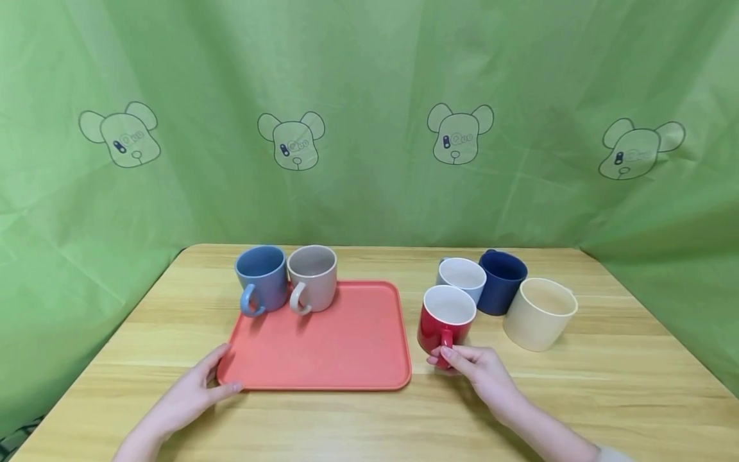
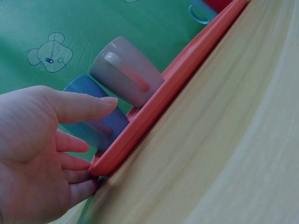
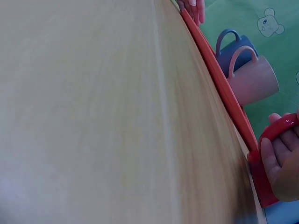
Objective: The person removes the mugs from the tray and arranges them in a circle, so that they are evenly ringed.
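Note:
My right hand (image 1: 482,375) grips the handle of a red mug (image 1: 432,328) with a white inside, upright just beyond the tray's right edge. In the right wrist view the fingers curl through the red handle (image 3: 279,126). My left hand (image 1: 193,391) is at the front left corner of a coral-red tray (image 1: 323,353), thumb extended and fingertips at its edge. Two mugs stand at the tray's back left: a blue mug (image 1: 271,292) and a grey mug (image 1: 324,287), both handles turned toward the front.
Behind the red mug stands a light blue mug (image 1: 478,292) with a white inside. Beside it are a dark blue mug (image 1: 501,295) and, farther right, a cream mug (image 1: 534,324). A green curtain (image 1: 369,192) hangs behind the wooden table (image 1: 612,385).

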The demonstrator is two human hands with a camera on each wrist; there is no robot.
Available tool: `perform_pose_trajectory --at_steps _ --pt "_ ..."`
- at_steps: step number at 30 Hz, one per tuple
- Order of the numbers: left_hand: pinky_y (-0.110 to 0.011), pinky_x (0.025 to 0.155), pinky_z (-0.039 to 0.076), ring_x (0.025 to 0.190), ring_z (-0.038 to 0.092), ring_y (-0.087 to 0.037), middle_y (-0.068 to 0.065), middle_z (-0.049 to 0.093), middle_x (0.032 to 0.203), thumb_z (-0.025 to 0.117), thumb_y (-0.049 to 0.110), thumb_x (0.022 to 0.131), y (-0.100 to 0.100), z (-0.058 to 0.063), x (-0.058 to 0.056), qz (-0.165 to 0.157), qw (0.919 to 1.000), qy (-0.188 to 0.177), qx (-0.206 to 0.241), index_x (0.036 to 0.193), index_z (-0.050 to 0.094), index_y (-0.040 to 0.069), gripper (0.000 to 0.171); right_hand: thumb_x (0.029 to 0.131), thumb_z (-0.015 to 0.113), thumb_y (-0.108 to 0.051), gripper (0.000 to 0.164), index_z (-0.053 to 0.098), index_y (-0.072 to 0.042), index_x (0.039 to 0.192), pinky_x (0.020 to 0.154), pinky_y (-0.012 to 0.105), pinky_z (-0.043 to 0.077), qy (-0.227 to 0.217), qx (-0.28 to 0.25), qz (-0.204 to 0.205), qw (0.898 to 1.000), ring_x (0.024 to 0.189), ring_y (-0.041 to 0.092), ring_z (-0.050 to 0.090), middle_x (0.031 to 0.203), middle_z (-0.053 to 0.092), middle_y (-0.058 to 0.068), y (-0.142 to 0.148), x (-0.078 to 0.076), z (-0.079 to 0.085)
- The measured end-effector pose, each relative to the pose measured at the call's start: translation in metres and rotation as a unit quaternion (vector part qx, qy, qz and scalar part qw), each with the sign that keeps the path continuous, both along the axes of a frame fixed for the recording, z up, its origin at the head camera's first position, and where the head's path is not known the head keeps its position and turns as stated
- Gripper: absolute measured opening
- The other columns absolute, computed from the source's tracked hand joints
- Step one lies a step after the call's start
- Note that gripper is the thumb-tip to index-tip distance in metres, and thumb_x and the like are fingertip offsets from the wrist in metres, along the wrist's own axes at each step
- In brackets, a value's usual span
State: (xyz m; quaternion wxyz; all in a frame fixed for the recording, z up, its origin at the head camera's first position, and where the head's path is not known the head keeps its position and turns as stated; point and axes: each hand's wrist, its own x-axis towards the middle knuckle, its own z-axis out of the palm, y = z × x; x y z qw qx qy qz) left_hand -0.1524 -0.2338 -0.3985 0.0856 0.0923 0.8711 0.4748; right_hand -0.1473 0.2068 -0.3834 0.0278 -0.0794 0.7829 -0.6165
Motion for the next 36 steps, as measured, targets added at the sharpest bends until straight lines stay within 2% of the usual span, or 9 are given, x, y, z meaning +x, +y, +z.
perform_pose_trajectory --at_steps 7,15,19,25,29,34,36 --pt "-0.047 0.106 0.022 0.131 0.024 -0.043 -0.035 0.022 0.143 0.067 0.021 0.085 0.0 0.0 0.0 -0.001 1.0 0.0 -0.001 0.14 0.018 -0.015 0.081 0.092 0.057 -0.01 0.032 0.059 0.016 0.109 0.075 0.026 0.055 -0.047 -0.025 -0.059 0.997 0.082 0.011 0.065 0.094 0.069 0.015 0.0 -0.002 0.002" --pt "-0.047 0.105 0.022 0.131 0.025 -0.043 -0.035 0.023 0.142 0.067 0.021 0.085 0.0 0.0 0.0 0.001 1.0 0.004 -0.001 0.139 0.019 -0.015 0.081 0.09 0.058 -0.006 0.029 0.058 0.018 0.106 0.073 0.027 0.055 -0.037 -0.046 -0.07 0.996 0.078 0.011 0.065 0.085 0.07 0.007 -0.001 0.0 0.0" --pt "-0.047 0.105 0.022 0.131 0.025 -0.044 -0.035 0.023 0.142 0.067 0.021 0.085 0.0 -0.001 0.001 0.0 1.0 0.004 -0.003 0.139 0.019 -0.015 0.081 0.089 0.059 -0.004 0.028 0.058 0.018 0.105 0.072 0.028 0.056 -0.038 -0.051 -0.085 0.994 0.077 0.012 0.066 0.085 0.07 0.009 -0.002 0.001 0.002" --pt "-0.046 0.105 0.024 0.131 0.027 -0.042 -0.034 0.026 0.142 0.067 0.021 0.085 0.0 0.0 0.0 0.002 1.0 0.008 -0.004 0.139 0.02 -0.015 0.08 0.089 0.06 -0.005 0.022 0.059 0.013 0.101 0.07 0.029 0.056 -0.037 -0.05 -0.113 0.992 0.073 0.015 0.066 0.081 0.069 0.007 0.005 0.001 0.009" --pt "-0.046 0.105 0.023 0.131 0.026 -0.043 -0.034 0.025 0.142 0.067 0.02 0.085 0.0 -0.001 0.0 0.001 0.9999 0.01 -0.002 0.14 0.02 -0.015 0.08 0.09 0.057 -0.001 0.008 0.063 0.002 0.093 0.064 0.026 0.055 0.011 -0.09 -0.114 0.989 0.069 0.013 0.065 0.076 0.068 0.001 0.014 0.002 0.016" --pt "-0.048 0.106 0.022 0.131 0.025 -0.043 -0.034 0.022 0.143 0.067 0.022 0.085 0.0 -0.001 0.0 0.002 1.0 0.005 -0.006 0.14 0.02 -0.014 0.081 0.091 0.052 0.004 0.017 0.064 -0.007 0.087 0.061 0.023 0.055 0.109 -0.159 -0.079 0.978 0.067 0.011 0.064 0.075 0.067 0.003 0.021 0.0 0.035" --pt "-0.047 0.106 0.022 0.132 0.024 -0.042 -0.034 0.022 0.143 0.067 0.023 0.085 0.0 -0.001 -0.001 0.001 1.0 0.004 -0.007 0.14 0.019 -0.014 0.081 0.092 0.052 0.004 0.018 0.065 -0.008 0.088 0.061 0.023 0.055 0.13 -0.165 -0.066 0.975 0.067 0.011 0.064 0.076 0.067 0.002 0.02 -0.002 0.045"
